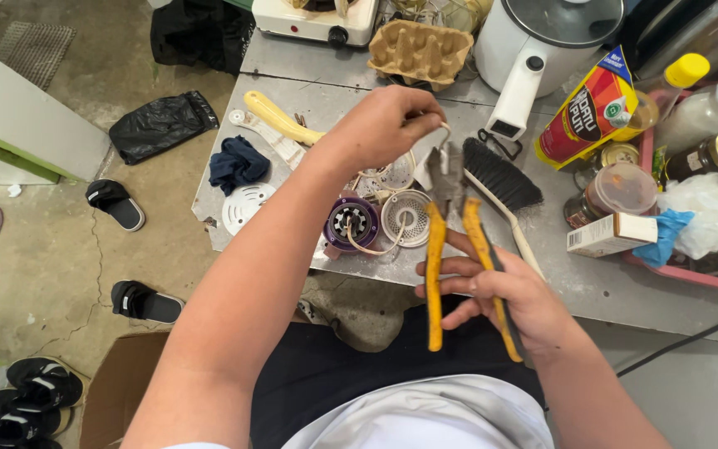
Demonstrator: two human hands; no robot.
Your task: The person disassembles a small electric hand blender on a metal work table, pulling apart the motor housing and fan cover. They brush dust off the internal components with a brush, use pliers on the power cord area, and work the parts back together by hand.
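My right hand [500, 295] grips a pair of pliers with yellow handles [435, 274], jaws pointing up and away from me. My left hand [384, 125] pinches a thin pale wire [445, 129] right at the plier jaws [445, 170]. The wire loops down toward a small purple round motor part [351, 223] and a white round grille [406, 218] on the grey table [575, 274]. Both hands hover above the table's near edge, over my lap.
A black-bristled brush [500, 179], a yellow-handled tool [280, 118], a dark blue rag [237, 162] and a white perforated disc [245, 206] lie on the table. An egg carton [420, 51], white cooker [542, 41], jars and packets crowd the back and right. Sandals and a cardboard box sit on the floor at left.
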